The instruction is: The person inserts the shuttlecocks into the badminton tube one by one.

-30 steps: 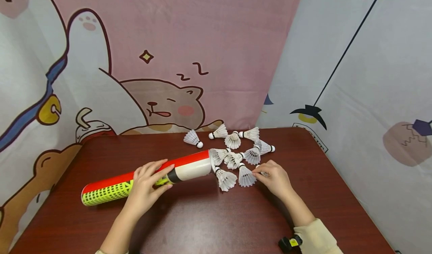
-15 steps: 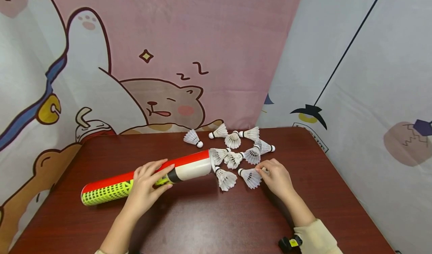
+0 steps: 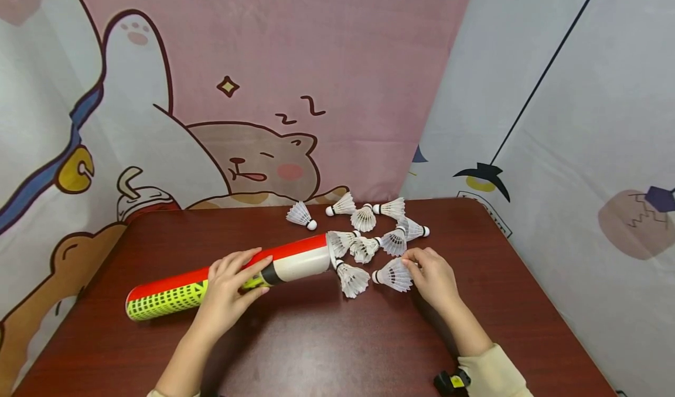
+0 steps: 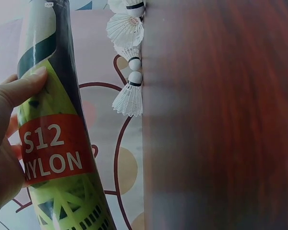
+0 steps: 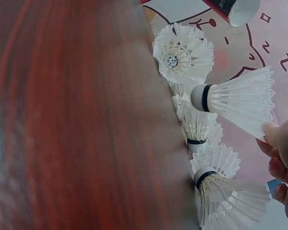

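A long cylindrical shuttlecock tube [image 3: 302, 262], red, white and yellow-green, slants across the table. My left hand [image 3: 228, 283] grips it around the middle, and the left wrist view shows the lettering "S12 NYLON" below the thumb [image 4: 31, 86]. The tube's right end faces the pile of shuttlecocks. My right hand [image 3: 432, 275] pinches the skirt edge of a white shuttlecock [image 3: 395, 275] between thumb and fingers. Its cork points left, toward the tube. In the right wrist view this held shuttlecock [image 5: 242, 98] appears above the others, black band near the cork.
Several loose shuttlecocks lie beyond and beside the tube's end, one [image 3: 352, 279] just in front of it and another [image 3: 302, 214] apart at the back left. The brown table [image 3: 316, 350] meets a cartoon-printed cloth [image 3: 358, 92] at its far edge.
The shuttlecock at my right hand has turned, its cork swinging from pointing away to pointing left. The right hand has shifted slightly right; the left hand and the tube have stayed put.
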Tool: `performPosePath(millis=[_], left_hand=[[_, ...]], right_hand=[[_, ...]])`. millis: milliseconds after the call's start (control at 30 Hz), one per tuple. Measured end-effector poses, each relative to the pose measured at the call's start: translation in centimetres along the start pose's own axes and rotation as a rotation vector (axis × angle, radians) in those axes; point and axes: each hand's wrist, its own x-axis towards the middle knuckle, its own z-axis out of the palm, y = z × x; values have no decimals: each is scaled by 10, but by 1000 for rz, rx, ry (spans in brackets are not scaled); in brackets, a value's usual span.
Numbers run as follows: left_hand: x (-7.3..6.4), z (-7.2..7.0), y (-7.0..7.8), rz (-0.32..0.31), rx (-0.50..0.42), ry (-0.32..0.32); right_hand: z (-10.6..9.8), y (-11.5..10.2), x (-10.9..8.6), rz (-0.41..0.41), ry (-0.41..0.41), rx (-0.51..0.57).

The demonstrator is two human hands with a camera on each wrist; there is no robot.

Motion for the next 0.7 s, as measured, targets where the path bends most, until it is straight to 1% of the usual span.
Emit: performPosePath(millis=[167, 333, 700], left_hand=[[0, 0, 0, 4, 2, 0], [-1, 0, -1, 0, 4, -3], [0, 0, 0, 0, 1, -4]], right_hand=[[0, -4, 1, 26, 12, -3], [1, -8, 3, 36, 29, 15], [2, -17, 11, 23, 87, 81]])
